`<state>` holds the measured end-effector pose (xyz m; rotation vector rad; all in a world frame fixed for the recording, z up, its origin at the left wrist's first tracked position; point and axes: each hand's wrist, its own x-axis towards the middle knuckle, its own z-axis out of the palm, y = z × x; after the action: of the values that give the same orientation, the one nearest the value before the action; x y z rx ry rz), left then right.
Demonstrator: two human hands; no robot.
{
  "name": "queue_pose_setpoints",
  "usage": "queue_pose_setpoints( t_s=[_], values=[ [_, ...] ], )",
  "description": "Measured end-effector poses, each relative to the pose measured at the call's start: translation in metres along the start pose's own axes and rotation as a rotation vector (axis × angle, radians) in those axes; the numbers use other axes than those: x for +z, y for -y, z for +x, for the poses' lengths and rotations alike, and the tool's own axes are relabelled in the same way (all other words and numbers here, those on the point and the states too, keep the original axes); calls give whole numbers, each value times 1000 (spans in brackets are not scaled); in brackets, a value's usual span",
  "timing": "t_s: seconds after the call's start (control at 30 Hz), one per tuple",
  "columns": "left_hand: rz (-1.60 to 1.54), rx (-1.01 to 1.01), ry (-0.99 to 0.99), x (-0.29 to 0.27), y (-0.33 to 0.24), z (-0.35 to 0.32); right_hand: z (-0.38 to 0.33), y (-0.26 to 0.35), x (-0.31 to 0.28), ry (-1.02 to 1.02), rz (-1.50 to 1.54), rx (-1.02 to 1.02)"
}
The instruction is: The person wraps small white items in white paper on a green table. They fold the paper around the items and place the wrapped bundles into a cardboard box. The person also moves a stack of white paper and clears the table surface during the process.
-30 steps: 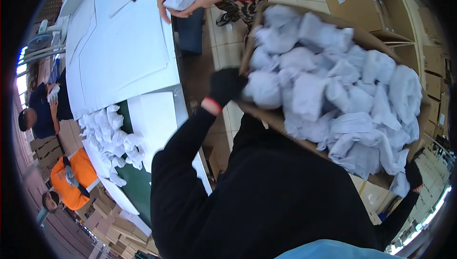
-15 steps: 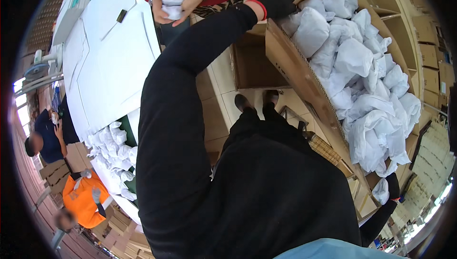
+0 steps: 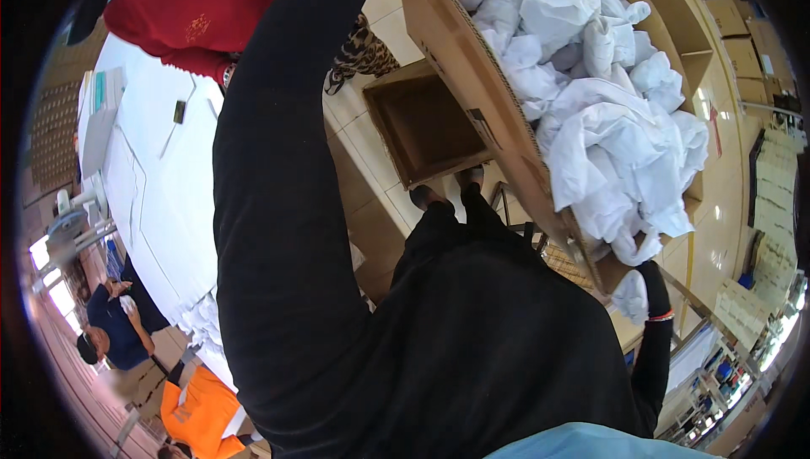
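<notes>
A long cardboard box [image 3: 472,92], heaped with white wrapped bundles [image 3: 559,12], slants across the right half of the view, its far end cut off by the top edge. At its near end is my right hand [image 3: 655,283] in a black glove, closed against the box end; its fingertips are hidden. One white bundle [image 3: 629,296] hangs out between that hand and the cardboard. My left arm [image 3: 283,164], in a black sleeve, stretches up toward the far end of the box, and its hand lies beyond the top edge.
An open cardboard carton [image 3: 426,126] stands on the floor ahead of my feet. To the left, a white-topped table [image 3: 156,197] carries more wrapped bundles [image 3: 201,321]. A person in red [image 3: 202,20] stands close by at the upper left; two others are farther left. Shelving [image 3: 675,45] lines the right.
The filled box has shifted up and left in the view with my right hand at its end. My left hand has passed out of sight. The person in red appears farther left, hands now hidden.
</notes>
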<state>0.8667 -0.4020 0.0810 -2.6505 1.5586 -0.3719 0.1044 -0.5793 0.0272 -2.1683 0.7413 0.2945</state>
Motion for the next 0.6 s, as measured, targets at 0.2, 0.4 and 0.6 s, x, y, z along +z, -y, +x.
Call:
queue_pose_setpoints(
  t_s=[0.2,0.4,0.6],
  values=[
    [22,107,-22,18,-11,46,-10,37,74,109,196,136],
    [-75,3,-11,55,-16,66,-2,68,92,138,227,248],
    [-363,-159,-170,80,-2,56,12,85,91,171,187,227]
  ],
)
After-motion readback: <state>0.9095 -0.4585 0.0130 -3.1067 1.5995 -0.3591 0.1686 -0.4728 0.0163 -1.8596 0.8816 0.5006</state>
